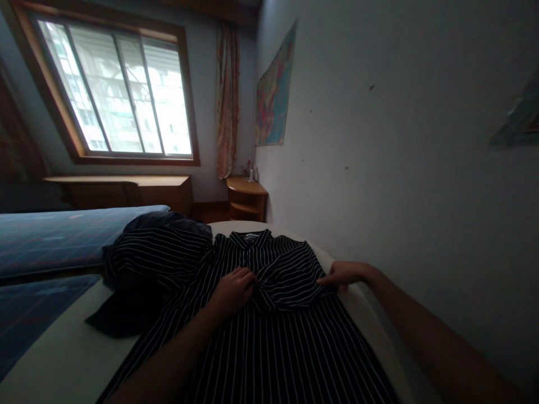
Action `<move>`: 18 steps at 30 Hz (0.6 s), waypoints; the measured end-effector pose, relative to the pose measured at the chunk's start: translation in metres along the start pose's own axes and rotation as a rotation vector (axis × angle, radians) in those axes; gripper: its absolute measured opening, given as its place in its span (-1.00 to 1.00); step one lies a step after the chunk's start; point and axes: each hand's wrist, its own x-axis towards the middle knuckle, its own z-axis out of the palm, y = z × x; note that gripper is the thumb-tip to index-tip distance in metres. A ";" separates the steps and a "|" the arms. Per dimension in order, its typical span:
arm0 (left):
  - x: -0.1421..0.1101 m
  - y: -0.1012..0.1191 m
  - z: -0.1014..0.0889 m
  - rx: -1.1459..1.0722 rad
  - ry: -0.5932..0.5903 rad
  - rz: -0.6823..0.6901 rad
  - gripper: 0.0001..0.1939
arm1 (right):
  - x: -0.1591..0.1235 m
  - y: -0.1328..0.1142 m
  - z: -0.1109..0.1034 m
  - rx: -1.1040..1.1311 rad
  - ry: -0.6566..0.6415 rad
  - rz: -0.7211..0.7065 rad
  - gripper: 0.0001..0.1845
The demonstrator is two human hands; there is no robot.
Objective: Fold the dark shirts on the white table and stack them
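A black shirt with white stripes (278,348) lies spread out on a pale rounded table, its collar (251,239) at the far end. The right-hand sleeve (290,278) is folded inward across the chest. My left hand (236,289) is closed at the cuff end of that sleeve, near the shirt's middle. At the sleeve's outer fold, my right hand (343,275) pinches the cloth between thumb and fingers. The other sleeve (164,249) stretches out to the left over a heap of dark cloth (126,308).
The pale table (63,348) shows along the left and right edges. Beside it on the left is a bed with a blue checked cover (63,235). A white wall (400,168) stands close on the right. A small wooden corner shelf (247,188) is at the back.
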 end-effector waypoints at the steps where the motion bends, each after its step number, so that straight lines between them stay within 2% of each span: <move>1: 0.000 0.000 0.000 0.001 -0.001 -0.003 -0.84 | -0.002 0.003 0.000 0.030 -0.017 -0.044 -0.23; 4: 0.000 0.000 -0.001 -0.006 0.000 -0.009 -0.84 | -0.009 0.009 -0.001 0.116 -0.055 -0.153 -0.34; 6: -0.001 0.001 -0.001 -0.021 0.002 -0.001 -0.83 | -0.013 0.009 -0.001 0.139 -0.055 -0.149 -0.44; 11: -0.002 0.003 0.000 -0.086 -0.026 0.067 -0.80 | -0.023 0.000 0.000 -0.017 -0.036 0.061 -0.78; 13: -0.002 0.004 -0.001 -0.100 -0.038 0.084 -0.79 | -0.025 -0.007 0.001 -0.083 -0.012 0.118 -0.85; 15: -0.003 0.006 -0.003 -0.111 -0.038 0.085 -0.78 | -0.024 -0.015 0.002 -0.136 0.065 0.146 -0.84; 18: -0.004 0.010 -0.006 -0.140 -0.031 0.087 -0.77 | -0.015 -0.031 0.008 -0.209 0.281 0.188 -0.64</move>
